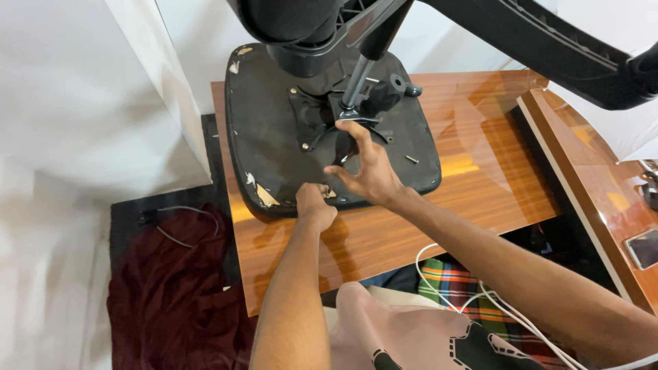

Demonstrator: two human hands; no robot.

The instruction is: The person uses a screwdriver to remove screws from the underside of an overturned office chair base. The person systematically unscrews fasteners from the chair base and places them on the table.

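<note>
An upturned black office chair seat (274,144) lies on a glossy wooden table (480,185), its metal mechanism plate (312,120) and gas-lift column (358,82) pointing up toward me. My right hand (367,168) spreads its fingers over the seat beside the mechanism, the index finger touching the black bracket. My left hand (315,204) is closed at the seat's near edge, fingers curled; whether it holds something small I cannot tell. A loose screw (412,159) lies on the seat right of my right hand.
The chair's base legs (548,48) arch overhead to the right. A second wooden surface (603,199) with a phone (644,248) stands at right. A dark red cloth (178,288) and cable lie on the floor left. White cords (466,294) cross a plaid fabric.
</note>
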